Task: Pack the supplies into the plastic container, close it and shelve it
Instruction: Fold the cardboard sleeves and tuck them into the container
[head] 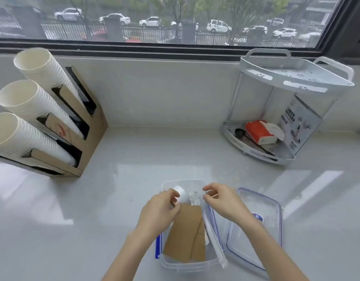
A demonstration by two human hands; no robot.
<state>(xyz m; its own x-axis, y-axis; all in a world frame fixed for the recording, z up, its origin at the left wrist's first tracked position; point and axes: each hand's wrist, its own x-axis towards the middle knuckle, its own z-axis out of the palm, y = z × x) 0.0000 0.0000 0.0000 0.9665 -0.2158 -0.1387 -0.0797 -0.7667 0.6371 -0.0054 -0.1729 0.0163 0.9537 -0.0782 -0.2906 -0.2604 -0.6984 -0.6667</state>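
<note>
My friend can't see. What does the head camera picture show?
Two hands work over an open plastic container on a pale counter: the left hand holds a small white cup, the right hand a thin stick. Brown paper sleeves lie inside; the lid rests beside it.

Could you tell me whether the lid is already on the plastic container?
No, the lid lies flat on the counter beside the open plastic container.

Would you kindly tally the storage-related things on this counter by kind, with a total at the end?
Stacks of white paper cups in the cardboard dispenser: 3
Cardboard cup dispenser: 1
Clear plastic container: 1
Container lid, lying beside the container: 1
Two-tier white corner shelf: 1
Total: 7
</note>
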